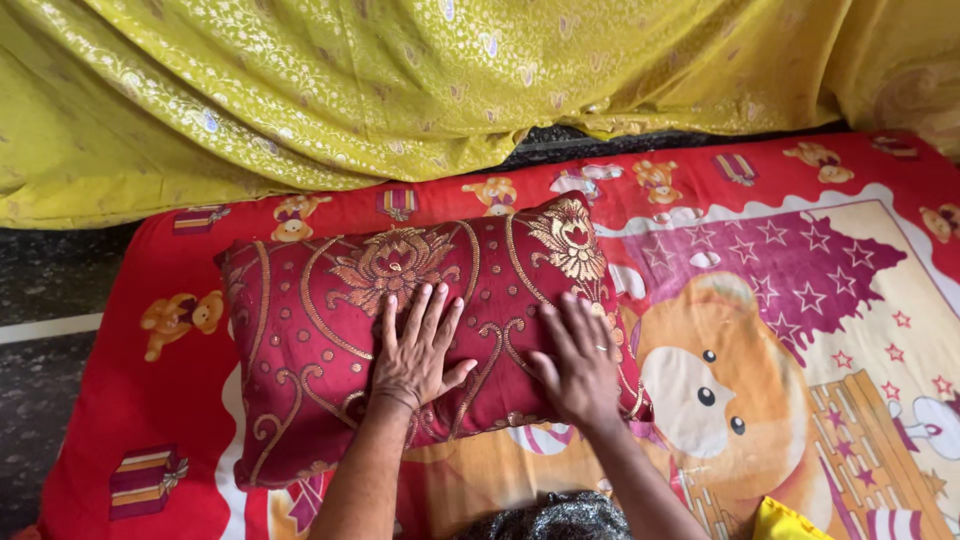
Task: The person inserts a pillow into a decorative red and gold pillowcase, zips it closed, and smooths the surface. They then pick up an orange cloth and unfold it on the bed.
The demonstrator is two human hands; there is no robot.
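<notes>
A dark red pillow with gold floral patterns lies on a red bedsheet printed with a large cartoon bear. My left hand rests flat on the middle of the pillow, fingers spread. My right hand lies palm down on the pillow's right part, fingers apart, with a ring on one finger. Neither hand holds anything.
A yellow patterned cloth hangs draped across the top of the view. Dark speckled floor shows at the left beside the sheet. A bit of yellow fabric sits at the bottom right, and dark cloth at the bottom middle.
</notes>
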